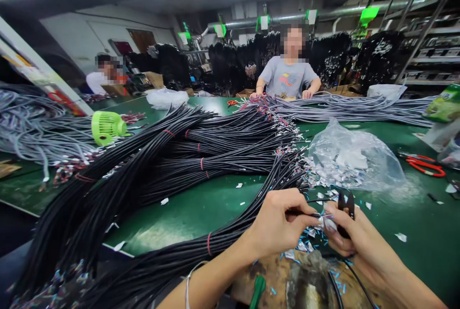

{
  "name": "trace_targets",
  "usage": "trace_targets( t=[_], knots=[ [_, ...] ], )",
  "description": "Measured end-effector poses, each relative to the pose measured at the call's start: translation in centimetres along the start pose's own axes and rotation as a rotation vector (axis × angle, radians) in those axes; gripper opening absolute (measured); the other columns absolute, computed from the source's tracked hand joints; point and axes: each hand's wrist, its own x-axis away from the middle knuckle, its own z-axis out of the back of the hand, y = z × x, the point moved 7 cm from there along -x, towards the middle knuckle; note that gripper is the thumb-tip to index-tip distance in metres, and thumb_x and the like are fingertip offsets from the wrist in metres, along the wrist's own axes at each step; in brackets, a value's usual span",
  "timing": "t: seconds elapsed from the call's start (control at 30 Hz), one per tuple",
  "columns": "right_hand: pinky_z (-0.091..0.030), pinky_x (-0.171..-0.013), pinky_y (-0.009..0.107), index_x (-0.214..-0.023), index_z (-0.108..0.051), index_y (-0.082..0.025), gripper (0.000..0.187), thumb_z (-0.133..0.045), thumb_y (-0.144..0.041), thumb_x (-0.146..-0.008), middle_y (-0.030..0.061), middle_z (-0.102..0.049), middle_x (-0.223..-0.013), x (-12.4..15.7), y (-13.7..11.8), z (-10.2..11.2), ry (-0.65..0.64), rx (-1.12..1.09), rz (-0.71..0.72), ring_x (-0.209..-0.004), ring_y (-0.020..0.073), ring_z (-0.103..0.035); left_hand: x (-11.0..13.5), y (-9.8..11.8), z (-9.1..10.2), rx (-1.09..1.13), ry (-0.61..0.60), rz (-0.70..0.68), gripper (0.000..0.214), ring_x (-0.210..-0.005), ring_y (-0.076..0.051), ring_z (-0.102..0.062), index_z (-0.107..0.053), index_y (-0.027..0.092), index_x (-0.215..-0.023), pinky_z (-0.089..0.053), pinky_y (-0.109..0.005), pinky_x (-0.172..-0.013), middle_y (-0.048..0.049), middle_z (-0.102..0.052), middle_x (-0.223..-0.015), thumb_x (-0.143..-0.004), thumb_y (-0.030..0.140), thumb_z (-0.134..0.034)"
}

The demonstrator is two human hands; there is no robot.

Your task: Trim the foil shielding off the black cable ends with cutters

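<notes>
My left hand is closed, pinching a black cable near its stripped end between thumb and forefinger. My right hand is closed around dark wire cutters, whose jaws point up. Its thumb and forefinger also pinch at the cable's end, where thin coloured wires and a piece of silvery foil show. The cutters' handles are mostly hidden in my palm. Beside my left hand lies a bundle of black cables tied with a red band, its stripped ends fanned out behind my hands.
More black cable bundles cover the green table. A clear plastic bag with foil scraps lies behind my right hand, red-handled scissors further right. A green fan stands left. Across the table a person handles grey cables.
</notes>
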Motion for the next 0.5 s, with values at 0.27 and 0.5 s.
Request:
trace_targets(
  t=[0.27, 0.5],
  knots=[
    [-0.029, -0.044, 0.021, -0.054, -0.052, -0.017, 0.040, -0.055, -0.042, -0.086, -0.0030, -0.042, -0.049, 1.1, -2.5, 0.4, 0.076, 0.712, 0.554, -0.047, 0.0091, -0.037, 1.5, 2.5, 0.4, -0.290, 0.161, -0.343, 0.012, -0.047, -0.007, -0.038, -0.062, 0.010, -0.065, -0.027, -0.021, -0.045, 0.0017, -0.048, -0.055, -0.076, 0.005, -0.059],
    [-0.046, -0.052, 0.019, -0.092, -0.064, -0.022, 0.011, -0.063, -0.026, -0.081, 0.0003, -0.064, -0.074, 3.2, -4.6, 0.5, 0.273, 0.815, 0.879, -0.059, 0.0136, -0.058, 1.4, 2.8, 0.2, -0.243, 0.110, -0.293, 0.008, -0.047, -0.007, -0.039, -0.064, 0.010, -0.068, -0.027, -0.021, -0.043, 0.0019, -0.048, -0.056, -0.075, 0.007, -0.062]
  ],
)
